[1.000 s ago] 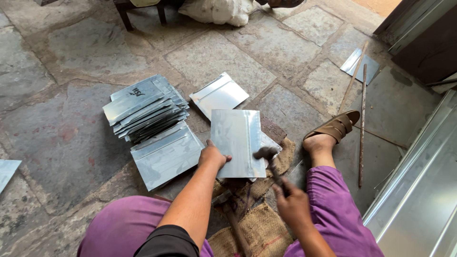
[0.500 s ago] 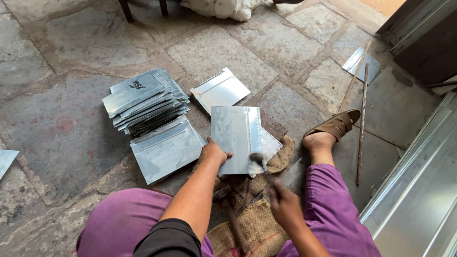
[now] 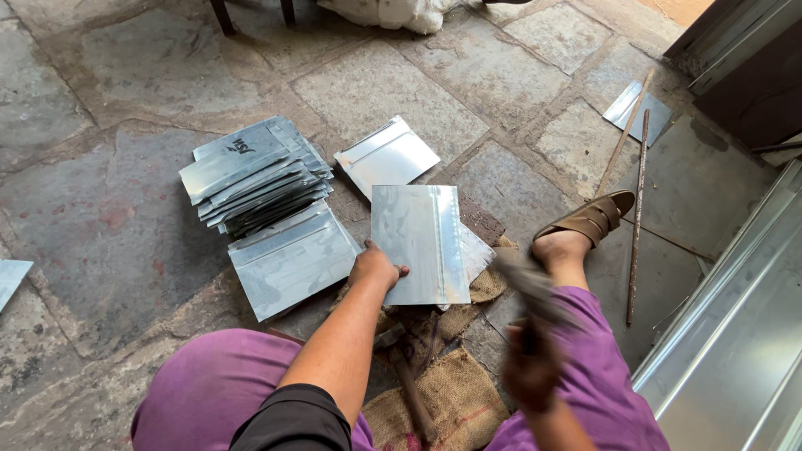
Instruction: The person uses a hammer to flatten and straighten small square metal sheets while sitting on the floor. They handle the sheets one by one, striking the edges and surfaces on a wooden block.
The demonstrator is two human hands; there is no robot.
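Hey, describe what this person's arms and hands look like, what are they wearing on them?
Both forearms are bare, with nothing worn on the left hand: no glove, ring or watch shows. A short black sleeve covers the left upper arm. The right hand is motion-blurred, so any small item on it cannot be made out. Purple trousers cover the legs beneath the arms.

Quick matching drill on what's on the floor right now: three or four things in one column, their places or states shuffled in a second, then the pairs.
1. metal sheet
2. stack of sheets
3. sandal
4. hammer

a. piled on the stone floor, beside the left arm
b. on the foot, near the long rod
c. pinned under the left hand
d. blurred, held by the right hand

Pairs: 1-c, 2-a, 3-b, 4-d
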